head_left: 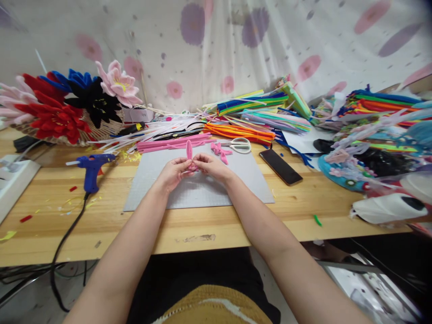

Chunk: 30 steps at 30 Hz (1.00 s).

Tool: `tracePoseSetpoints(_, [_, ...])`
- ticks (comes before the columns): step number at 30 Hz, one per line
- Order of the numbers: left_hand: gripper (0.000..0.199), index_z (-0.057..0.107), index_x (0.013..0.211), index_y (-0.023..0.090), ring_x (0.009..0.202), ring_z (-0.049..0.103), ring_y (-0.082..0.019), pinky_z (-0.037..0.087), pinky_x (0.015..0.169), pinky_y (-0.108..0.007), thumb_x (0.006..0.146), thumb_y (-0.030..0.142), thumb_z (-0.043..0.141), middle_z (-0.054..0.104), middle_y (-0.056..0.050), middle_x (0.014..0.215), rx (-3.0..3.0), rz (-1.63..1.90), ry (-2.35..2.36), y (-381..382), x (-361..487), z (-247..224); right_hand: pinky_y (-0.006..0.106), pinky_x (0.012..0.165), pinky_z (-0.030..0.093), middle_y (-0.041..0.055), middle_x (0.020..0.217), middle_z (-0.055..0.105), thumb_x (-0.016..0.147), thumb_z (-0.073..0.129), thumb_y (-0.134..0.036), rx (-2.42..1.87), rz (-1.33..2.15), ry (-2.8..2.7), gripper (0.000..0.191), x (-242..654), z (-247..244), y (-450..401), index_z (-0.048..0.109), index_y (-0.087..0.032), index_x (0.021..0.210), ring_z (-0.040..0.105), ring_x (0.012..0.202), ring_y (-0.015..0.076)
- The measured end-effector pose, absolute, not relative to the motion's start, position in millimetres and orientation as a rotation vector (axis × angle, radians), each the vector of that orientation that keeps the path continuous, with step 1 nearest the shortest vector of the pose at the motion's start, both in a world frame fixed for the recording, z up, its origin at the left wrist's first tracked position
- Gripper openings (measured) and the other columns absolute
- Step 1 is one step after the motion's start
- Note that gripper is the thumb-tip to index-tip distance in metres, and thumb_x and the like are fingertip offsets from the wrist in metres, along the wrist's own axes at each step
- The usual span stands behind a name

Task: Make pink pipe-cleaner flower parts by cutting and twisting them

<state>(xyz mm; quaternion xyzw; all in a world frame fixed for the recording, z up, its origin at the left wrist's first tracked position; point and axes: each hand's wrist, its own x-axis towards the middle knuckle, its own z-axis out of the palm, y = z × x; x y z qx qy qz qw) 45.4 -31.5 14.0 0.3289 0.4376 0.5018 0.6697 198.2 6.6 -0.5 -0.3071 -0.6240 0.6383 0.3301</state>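
Over the grey mat (148, 180), a pink fuzzy petal shape (189, 150) stands upright between both hands. My left hand (176, 172) pinches it at the lower left. From the right, my right hand (209, 165) pinches its lower part; the fingertips of both hands nearly meet. Another pink fuzzy piece (222, 152) lies on the mat's upper part, beside the white-handled scissors (239, 145). Behind the mat's far edge is a bundle of pink stems (168, 143).
A blue glue gun (92, 172) with a black cord lies left. Fuzzy flowers (60, 114) fill the back left. A phone (281, 166) lies right of the mat. Orange stems (241, 132) and other coloured bundles line the back. A white roll (388, 208) sits at the right.
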Motion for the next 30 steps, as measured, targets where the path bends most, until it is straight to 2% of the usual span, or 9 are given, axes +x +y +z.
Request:
tracePoseSetpoints(3, [0.006,0.061,0.066,0.010,0.056,0.061,-0.009,0.051,0.056,-0.020,0.071,0.009,0.065,0.064,-0.003,0.060,0.748,1.121,0.991,-32,46,14,0.017,0.042,0.024,-0.0051,0.064,0.049,0.075,0.060,-0.041,-0.803,1.671,-1.660,0.027,197,1,6,0.052,-0.017,0.083,0.036,0.048,0.0041])
tracePoseSetpoints(7, [0.006,0.061,0.066,0.010,0.055,0.061,-0.009,0.051,0.056,-0.020,0.069,0.009,0.066,0.064,-0.003,0.061,0.763,1.110,1.006,-32,45,13,0.018,0.042,0.024,-0.0053,0.060,0.047,0.076,0.057,-0.034,-0.831,1.619,-1.698,0.019,196,2,5,0.050,-0.016,0.075,0.034,0.046,0.0039])
tracePoseSetpoints(13, [0.016,0.060,0.063,0.011,0.056,0.060,-0.010,0.049,0.055,-0.021,0.059,0.019,0.074,0.064,-0.002,0.060,0.856,1.146,1.060,-31,44,11,0.018,0.044,0.025,-0.0058,0.058,0.045,0.077,0.050,-0.028,-0.906,1.681,-1.679,0.011,195,0,4,0.050,-0.016,0.077,0.035,0.048,0.0051])
tracePoseSetpoints(17, [0.025,0.056,0.058,0.012,0.049,0.056,-0.010,0.046,0.050,-0.022,0.051,0.023,0.077,0.060,0.001,0.053,0.926,1.288,1.211,-30,50,7,0.019,0.049,0.029,-0.0057,0.058,0.044,0.077,0.049,-0.026,-1.011,1.444,-1.739,0.012,187,-3,4,0.050,-0.016,0.072,0.037,0.051,0.0063])
tracePoseSetpoints(23, [0.029,0.056,0.060,0.013,0.049,0.054,-0.010,0.044,0.047,-0.021,0.050,0.030,0.078,0.059,0.001,0.052,0.956,1.357,1.305,-29,54,2,0.023,0.063,0.038,-0.0026,0.067,0.054,0.075,0.050,-0.025,-0.978,1.226,-1.821,0.010,183,-9,7,0.050,-0.016,0.071,0.048,0.064,0.0092])
tracePoseSetpoints(27, [0.028,0.059,0.061,0.012,0.053,0.056,-0.011,0.047,0.050,-0.022,0.051,0.031,0.078,0.062,-0.001,0.058,0.982,1.211,1.273,-31,52,3,0.022,0.053,0.037,-0.0023,0.064,0.053,0.073,0.054,-0.027,-0.991,1.371,-1.822,0.011,193,-5,10,0.052,-0.016,0.072,0.048,0.059,0.0095])
tracePoseSetpoints(30, [0.022,0.062,0.062,0.012,0.057,0.058,-0.012,0.046,0.051,-0.022,0.056,0.029,0.075,0.065,-0.003,0.063,1.049,1.129,1.252,-32,53,4,0.020,0.047,0.034,-0.0022,0.066,0.053,0.072,0.058,-0.036,-0.943,1.423,-1.766,0.020,199,0,11,0.054,-0.017,0.078,0.048,0.058,0.0096])
